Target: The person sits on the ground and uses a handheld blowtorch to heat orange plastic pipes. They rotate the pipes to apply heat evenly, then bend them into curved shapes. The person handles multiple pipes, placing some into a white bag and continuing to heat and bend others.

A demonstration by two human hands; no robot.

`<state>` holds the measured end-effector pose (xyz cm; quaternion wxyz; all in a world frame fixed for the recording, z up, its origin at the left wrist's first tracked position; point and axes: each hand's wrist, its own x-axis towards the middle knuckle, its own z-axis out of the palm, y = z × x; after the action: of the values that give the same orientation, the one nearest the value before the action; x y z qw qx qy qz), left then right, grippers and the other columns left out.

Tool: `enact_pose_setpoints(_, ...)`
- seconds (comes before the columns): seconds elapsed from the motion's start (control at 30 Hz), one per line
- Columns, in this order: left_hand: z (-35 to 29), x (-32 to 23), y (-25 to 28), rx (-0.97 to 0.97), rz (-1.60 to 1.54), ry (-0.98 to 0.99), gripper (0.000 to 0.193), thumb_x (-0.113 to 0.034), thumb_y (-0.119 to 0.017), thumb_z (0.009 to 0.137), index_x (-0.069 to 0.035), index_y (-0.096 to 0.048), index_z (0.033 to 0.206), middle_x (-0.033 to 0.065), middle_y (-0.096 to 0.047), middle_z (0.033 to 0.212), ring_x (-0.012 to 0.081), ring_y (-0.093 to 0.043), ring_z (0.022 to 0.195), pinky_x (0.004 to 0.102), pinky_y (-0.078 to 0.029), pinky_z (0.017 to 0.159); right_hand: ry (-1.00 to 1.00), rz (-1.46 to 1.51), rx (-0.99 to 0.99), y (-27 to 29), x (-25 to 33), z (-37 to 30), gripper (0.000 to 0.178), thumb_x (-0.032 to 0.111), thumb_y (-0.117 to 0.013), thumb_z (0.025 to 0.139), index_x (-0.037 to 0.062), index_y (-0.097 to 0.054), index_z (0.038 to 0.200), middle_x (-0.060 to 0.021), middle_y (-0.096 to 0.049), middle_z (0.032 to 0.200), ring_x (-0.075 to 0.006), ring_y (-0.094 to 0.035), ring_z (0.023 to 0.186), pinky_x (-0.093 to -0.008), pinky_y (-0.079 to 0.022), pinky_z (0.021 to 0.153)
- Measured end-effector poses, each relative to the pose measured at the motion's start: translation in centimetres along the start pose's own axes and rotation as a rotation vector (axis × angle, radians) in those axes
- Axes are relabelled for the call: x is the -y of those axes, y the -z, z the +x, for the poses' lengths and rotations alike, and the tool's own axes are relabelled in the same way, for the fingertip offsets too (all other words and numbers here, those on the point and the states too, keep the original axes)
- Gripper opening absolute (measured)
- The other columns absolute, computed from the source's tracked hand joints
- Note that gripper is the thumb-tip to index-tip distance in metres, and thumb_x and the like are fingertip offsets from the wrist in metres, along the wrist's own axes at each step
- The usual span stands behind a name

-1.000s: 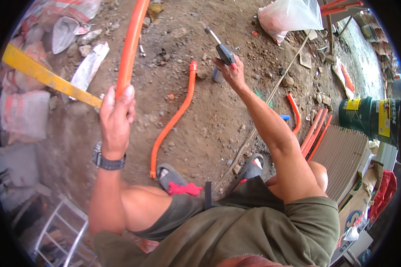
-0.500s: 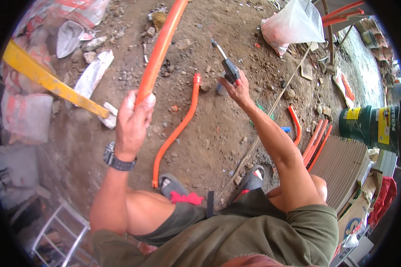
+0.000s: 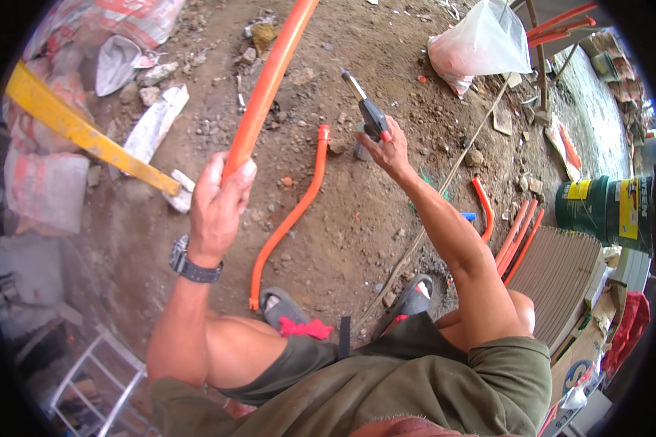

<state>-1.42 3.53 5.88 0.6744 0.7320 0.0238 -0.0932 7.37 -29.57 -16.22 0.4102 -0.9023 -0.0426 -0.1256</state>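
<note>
My left hand point(image 3: 222, 200) is wrapped round an orange plastic pipe point(image 3: 268, 87), which slants up and away past the top of the view. In my right hand point(image 3: 388, 151) is a gas blow torch point(image 3: 372, 116) with a black body, a red part and a metal nozzle; its can shows only partly beneath my fingers. The nozzle points up and to the left, apart from the pipe. On the dirt between my hands lies a bent orange pipe point(image 3: 304, 204) with a widened upper end, reaching down to my left foot.
A yellow metal bar point(image 3: 87, 138) and sacks point(image 3: 44, 189) are at the left. To the right lie a short bent pipe point(image 3: 482, 207), more orange pipes point(image 3: 515, 233), stacked tiles point(image 3: 557, 266) and green buckets point(image 3: 583, 207). A white plastic bag point(image 3: 481, 44) stands farther off.
The torch nozzle has shifted slightly left and down. The held pipe's far part has moved a little to the right, with both grips unchanged.
</note>
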Motion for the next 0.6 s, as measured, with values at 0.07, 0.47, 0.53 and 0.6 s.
enact_pose_setpoints(0.07,0.1,-0.4,-0.1,0.006,0.019,-0.009,0.020,-0.025,-0.063,0.106,-0.006,-0.058,0.112,-0.0073,-0.047,0.077,0.0008,-0.040,0.062,0.0193,-0.034,0.051,0.016,0.034,0.017,0.2,0.1,-0.1,0.059,0.039,-0.086,0.082,0.0071,-0.066,0.127,-0.0116,-0.069,0.115,-0.0329,-0.065,0.109,-0.0464,-0.048,0.095)
enact_pose_setpoints(0.47,0.0,0.1,0.2,-0.019,0.013,-0.009,0.025,-0.026,-0.065,0.105,-0.005,-0.058,0.115,-0.0063,-0.049,0.077,0.0010,-0.042,0.062,0.0193,-0.035,0.052,0.093,0.133,0.122,0.3,0.6,1.1,0.050,0.036,-0.085,0.083,0.0075,-0.068,0.121,-0.0135,-0.068,0.117,-0.0337,-0.063,0.107,-0.0438,-0.050,0.097)
enact_pose_setpoints(0.53,0.0,0.1,0.0,-0.008,0.036,-0.003,0.025,-0.027,-0.064,0.105,-0.004,-0.059,0.115,-0.0054,-0.049,0.076,0.0020,-0.042,0.062,0.0200,-0.036,0.052,0.115,0.083,0.087,0.2,0.3,1.0,0.050,0.040,-0.083,0.084,0.0079,-0.069,0.120,-0.0137,-0.067,0.118,-0.0345,-0.061,0.111,-0.0448,-0.048,0.099)
enact_pose_setpoints(0.6,0.0,-0.1,-0.2,-0.004,0.080,0.006,0.025,-0.028,-0.062,0.106,-0.004,-0.059,0.113,-0.0040,-0.048,0.075,0.0036,-0.043,0.062,0.0210,-0.036,0.054,0.124,0.058,0.074,0.0,0.5,1.2,0.051,0.042,-0.082,0.084,0.0079,-0.069,0.120,-0.0138,-0.067,0.118,-0.0352,-0.060,0.114,-0.0455,-0.047,0.101)
